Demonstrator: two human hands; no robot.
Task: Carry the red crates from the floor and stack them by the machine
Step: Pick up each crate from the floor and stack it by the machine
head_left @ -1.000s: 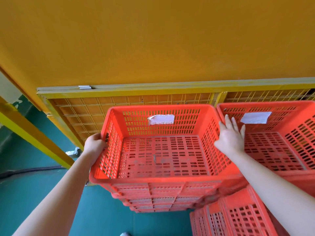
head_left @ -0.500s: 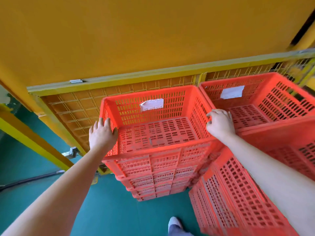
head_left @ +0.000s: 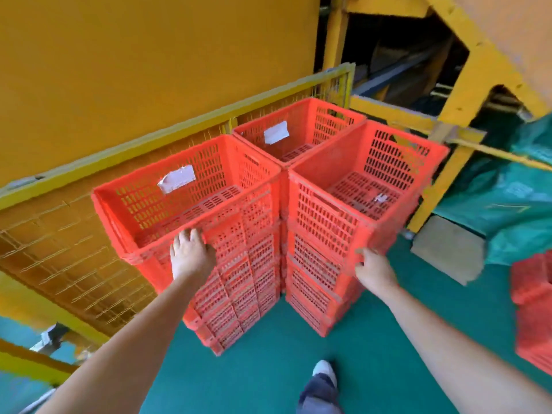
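Three stacks of red slatted crates stand together on the green floor against the yellow machine (head_left: 119, 70). The left stack (head_left: 239, 264) carries an empty top crate (head_left: 143, 201) with a white label. My left hand (head_left: 192, 255) rests with straight fingers on that crate's near rim. The right front stack (head_left: 325, 210) stands beside it, and my right hand (head_left: 375, 270) touches its near corner with loose fingers. A third stack (head_left: 328, 121) stands behind, also labelled.
A yellow mesh guard (head_left: 59, 249) runs along the machine behind the stacks. More red crates (head_left: 534, 309) sit at the right edge. A grey block (head_left: 448, 249) and a green tarp (head_left: 507, 198) lie to the right. My shoe (head_left: 324, 375) is on the green floor (head_left: 268, 369).
The crate was set down on the left stack. Both hands slid off its side rims to the near side, and the view pulled back and swung right, revealing the third stack.
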